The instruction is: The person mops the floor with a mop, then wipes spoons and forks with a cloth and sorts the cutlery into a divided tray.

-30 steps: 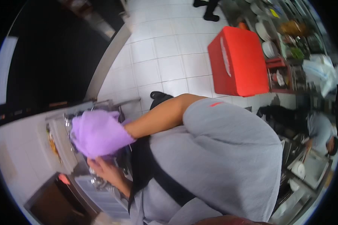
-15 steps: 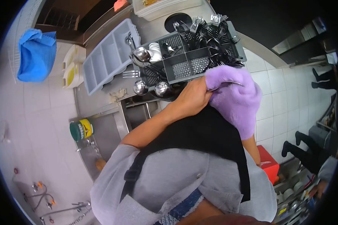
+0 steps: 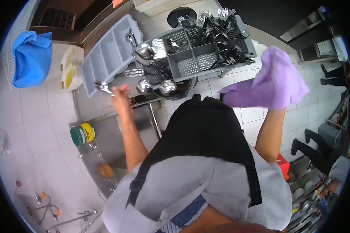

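My left hand (image 3: 122, 101), blurred by motion, is closed on a metal spoon (image 3: 104, 87) at the near end of the grey divided cutlery tray (image 3: 90, 75). Whether it is a single spoon I cannot tell. On the right, a fluffy purple cloth (image 3: 274, 83) covers my right hand, whose fingers are hidden in it. Something dark shows at the cloth's left tip. Between the hands stands a dark grey perforated cutlery holder (image 3: 179, 73) with forks and spoons (image 3: 210, 33) crowded into its right compartments.
Ladles (image 3: 145, 86), a large fork (image 3: 134, 72) and a stack of white cups (image 3: 158, 47) stand beside the holder. A blue cloth (image 3: 33, 58) hangs at left. A green tub (image 3: 83, 134) sits by the sink (image 3: 138, 124). Another person's legs (image 3: 315, 149) show at right.
My hands have parted. The left swung to the left with the spoon, over to the grey tray's near end. The right moved right and up with the purple cloth.
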A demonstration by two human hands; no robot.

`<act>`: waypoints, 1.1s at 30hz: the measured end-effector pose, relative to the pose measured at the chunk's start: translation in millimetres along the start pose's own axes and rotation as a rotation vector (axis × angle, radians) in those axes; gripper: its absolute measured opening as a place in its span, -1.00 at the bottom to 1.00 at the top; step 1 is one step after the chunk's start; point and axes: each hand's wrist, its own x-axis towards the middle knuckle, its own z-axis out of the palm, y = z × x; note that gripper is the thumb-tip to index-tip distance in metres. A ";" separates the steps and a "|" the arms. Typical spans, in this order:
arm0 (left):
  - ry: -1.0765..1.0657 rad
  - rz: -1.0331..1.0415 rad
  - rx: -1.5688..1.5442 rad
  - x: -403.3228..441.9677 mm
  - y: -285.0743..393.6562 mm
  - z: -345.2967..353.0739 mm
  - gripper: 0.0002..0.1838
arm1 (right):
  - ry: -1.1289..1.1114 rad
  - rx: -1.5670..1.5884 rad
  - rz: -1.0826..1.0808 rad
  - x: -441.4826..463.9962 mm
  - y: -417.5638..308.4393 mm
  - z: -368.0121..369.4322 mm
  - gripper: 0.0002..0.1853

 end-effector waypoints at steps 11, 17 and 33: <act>-0.561 -0.008 -0.358 54.4 -34.7 64.1 -0.87 | 0.009 0.062 0.027 11.9 7.1 66.0 -0.90; -0.569 0.102 -0.473 57.9 -3.3 66.2 -0.90 | 0.105 0.055 -0.006 -8.2 4.0 60.0 -0.90; -0.991 0.521 0.214 78.3 117.0 105.8 -0.64 | 0.662 -0.584 -0.149 -324.8 -81.2 32.4 -0.71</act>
